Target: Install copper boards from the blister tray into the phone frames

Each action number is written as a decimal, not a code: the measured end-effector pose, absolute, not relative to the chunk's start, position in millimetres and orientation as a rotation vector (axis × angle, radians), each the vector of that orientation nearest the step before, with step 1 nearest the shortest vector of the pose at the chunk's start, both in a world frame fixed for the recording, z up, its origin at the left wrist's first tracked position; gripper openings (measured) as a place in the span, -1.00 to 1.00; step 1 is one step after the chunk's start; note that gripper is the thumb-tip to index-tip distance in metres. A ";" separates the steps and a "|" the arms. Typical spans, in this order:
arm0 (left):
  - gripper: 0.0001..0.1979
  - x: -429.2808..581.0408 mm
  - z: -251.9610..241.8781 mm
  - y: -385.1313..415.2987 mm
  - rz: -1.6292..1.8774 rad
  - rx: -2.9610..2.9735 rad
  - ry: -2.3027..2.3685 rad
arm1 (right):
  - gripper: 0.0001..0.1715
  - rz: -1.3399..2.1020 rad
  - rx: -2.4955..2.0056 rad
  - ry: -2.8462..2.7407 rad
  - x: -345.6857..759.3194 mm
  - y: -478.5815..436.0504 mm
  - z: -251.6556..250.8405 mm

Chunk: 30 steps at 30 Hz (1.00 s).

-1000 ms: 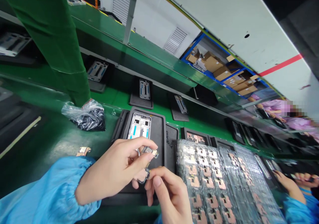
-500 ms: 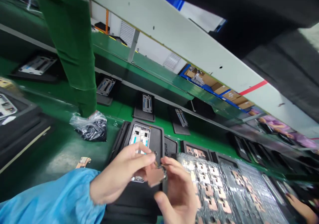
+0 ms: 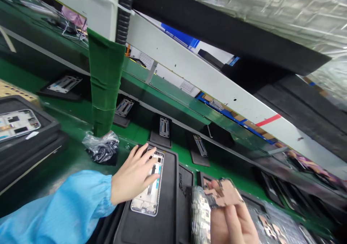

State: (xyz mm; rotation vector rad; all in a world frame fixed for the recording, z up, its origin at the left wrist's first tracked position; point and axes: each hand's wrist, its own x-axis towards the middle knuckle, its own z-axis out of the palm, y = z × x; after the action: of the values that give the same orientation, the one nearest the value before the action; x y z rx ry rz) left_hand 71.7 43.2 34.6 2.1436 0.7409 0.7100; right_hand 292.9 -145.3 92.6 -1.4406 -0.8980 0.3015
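My left hand (image 3: 137,175), in a blue sleeve, is spread over a phone's metal mid-frame (image 3: 146,202), its fingers stretched across the upper part. Whether the fingertips press on the frame or hover just above, I cannot tell. The frame lies tilted in a black foam tray (image 3: 169,197), with blue strips and black patches on its face. To the right, my right hand (image 3: 230,222) pinches a phone circuit board (image 3: 229,195) with copper-coloured covering, held up in the air. Behind it stands a stack of clear plastic trays (image 3: 199,215) holding similar copper-coloured boards, partly hidden by the hand.
A plastic bag of dark pieces (image 3: 103,150) lies by a green-wrapped post (image 3: 105,85). More phone frames on black trays (image 3: 164,128) sit along the green belt behind. At left, another frame (image 3: 18,123) rests on stacked trays. A white beam (image 3: 189,70) crosses overhead.
My left hand has left the circuit board and spread over the phone frame. My right hand has carried the board to the right. The camera view has shifted and tilted.
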 end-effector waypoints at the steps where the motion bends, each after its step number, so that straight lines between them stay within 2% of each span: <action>1: -0.77 70.4 32.9 41.2 0.717 2.201 0.731 | -0.66 0.295 -1.484 -0.926 290.0 -131.6 97.9; 3: -0.75 64.8 33.8 30.7 0.733 2.287 0.679 | -0.69 0.201 -1.594 -1.127 280.9 -97.7 102.4; 7: -0.47 47.4 39.3 0.7 0.754 2.571 0.537 | -0.75 0.065 -1.648 -1.882 264.6 -29.6 88.3; 9: -0.45 42.5 38.9 -10.1 0.816 2.690 0.522 | -0.74 0.105 -1.594 -2.075 260.1 -9.0 76.6; 13: -0.57 44.4 37.5 -15.3 0.964 2.692 0.518 | -0.73 0.104 -1.555 -2.213 258.3 3.0 62.5; 18: -0.52 48.7 39.6 -13.3 1.124 2.587 0.665 | -0.77 0.063 -1.540 -2.273 260.3 3.9 57.9; 30: -0.48 48.5 34.8 -15.6 1.101 2.578 0.630 | -0.77 -0.101 -1.515 -2.276 258.7 0.4 49.0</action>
State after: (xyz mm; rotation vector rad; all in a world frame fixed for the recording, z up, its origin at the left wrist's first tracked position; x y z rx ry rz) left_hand 48.5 -15.6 34.8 2.5784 0.6304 1.1011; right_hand 258.7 0.4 49.0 -1.5146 -2.2756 -0.1013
